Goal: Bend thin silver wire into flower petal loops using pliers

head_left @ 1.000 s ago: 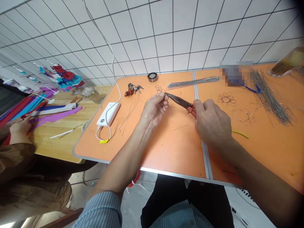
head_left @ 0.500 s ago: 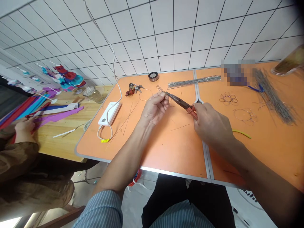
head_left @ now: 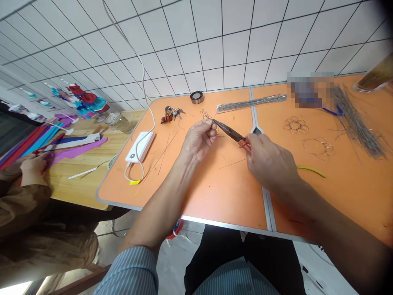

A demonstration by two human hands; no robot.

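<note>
1. The left hand (head_left: 198, 141) is pinched small. Its thumb and fingers hold a bent wire (head_left: 204, 114), and the loops of the bent wire poke up just past the fingertips, on the far side.
2. The right hand (head_left: 273, 157) is wrapped around the red handles of the pliers (head_left: 231, 133). The pliers point away from the right hand, over to the left hand.
3. The thin nose of the pliers is right at the left fingertips, beside the bent wire. It is too tiny to tell if the nose bites it.
4. Both hands are above an orange table (head_left: 227, 196).
5. Behind the left hand is a roll of tape (head_left: 198, 100). To the left of that hand, and a bit behind, is a bunch of keys (head_left: 175, 114).
6. Left of the left hand, two thin wires (head_left: 165, 149) cross each other. Farther left is a white box (head_left: 145, 145) with a cord.
7. Behind the right hand is a bundle of straight wires (head_left: 250, 103).
8. Right of the right hand is a wire flower (head_left: 295, 125), with a wire ring (head_left: 317, 147) near it. A messy pile of wires (head_left: 359, 123) is farther right.
9. Far left of the left hand, another person's hand (head_left: 33, 166) is by some purple cloth (head_left: 78, 150).
</note>
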